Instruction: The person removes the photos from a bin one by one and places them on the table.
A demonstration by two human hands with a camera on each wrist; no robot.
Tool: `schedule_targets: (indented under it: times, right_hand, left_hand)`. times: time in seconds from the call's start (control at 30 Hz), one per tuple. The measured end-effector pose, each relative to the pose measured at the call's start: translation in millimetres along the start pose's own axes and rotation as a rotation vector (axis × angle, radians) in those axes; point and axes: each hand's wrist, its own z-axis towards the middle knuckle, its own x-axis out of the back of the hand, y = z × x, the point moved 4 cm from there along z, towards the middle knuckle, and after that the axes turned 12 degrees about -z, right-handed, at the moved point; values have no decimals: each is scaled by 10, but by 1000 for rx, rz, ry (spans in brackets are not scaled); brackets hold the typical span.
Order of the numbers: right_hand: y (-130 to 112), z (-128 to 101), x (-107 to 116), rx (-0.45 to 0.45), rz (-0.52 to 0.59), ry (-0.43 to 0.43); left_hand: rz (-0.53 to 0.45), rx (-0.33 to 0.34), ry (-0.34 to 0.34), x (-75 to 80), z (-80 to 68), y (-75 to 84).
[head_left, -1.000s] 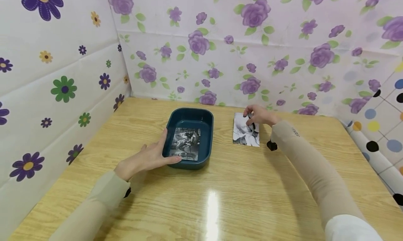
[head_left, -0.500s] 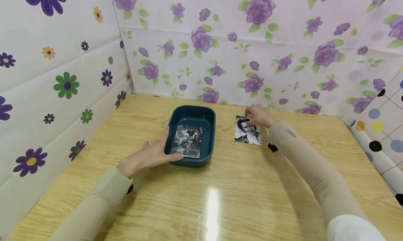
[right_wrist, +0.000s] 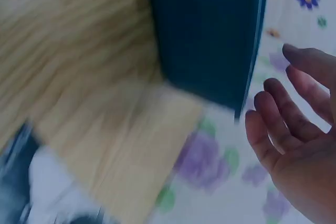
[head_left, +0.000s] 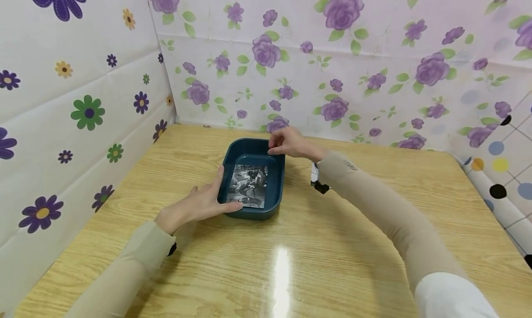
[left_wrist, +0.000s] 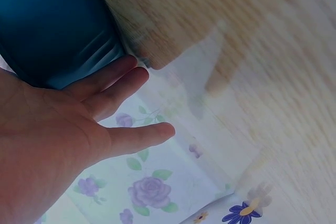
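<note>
A dark blue rectangular tray [head_left: 274, 186] stands on the table, and a black-and-white photo [head_left: 248, 186] lies inside it. My left hand [head_left: 193, 212] rests against the tray's near left side, fingers extended and thumb over the rim; the left wrist view shows the fingers beside its wall. Above the far right corner of the tray is my right hand [head_left: 291, 143], its fingers loosely bent. Nothing shows between those fingers in the right wrist view. A second black-and-white photo [head_left: 314, 174] lies on the table, mostly hidden behind the right sleeve and blurred in the right wrist view.
The wooden table [head_left: 232, 267] meets a wall covering with purple roses [head_left: 266, 50] at the back. Another flowered covering [head_left: 104, 179] closes off the left side, and a dotted one [head_left: 504, 189] the right. A black wrist strap piece [head_left: 322, 188] hangs under the right sleeve.
The right hand has left the second photo, which stays on the table, and moved left to the tray's far right corner. The left hand keeps its place at the tray.
</note>
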Motion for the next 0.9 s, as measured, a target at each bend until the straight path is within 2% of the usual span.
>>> schedule_targets:
  times: [0.13, 0.33, 0.57, 0.9]
  right_hand:
    - [-192, 163, -223, 67, -13, -134]
    - [-293, 286, -495, 79, -184, -271]
    - [-322, 318, -637, 47, -304, -305]
    - [-367, 307, -739, 43, -389, -315]
  left_hand:
    - [-3, 8, -6, -5, 3, -17]
    - [1, 6, -13, -3, -2, -18]
    - [0, 1, -13, 2, 0, -9]
    - [0, -4, -11, -4, -8, -25]
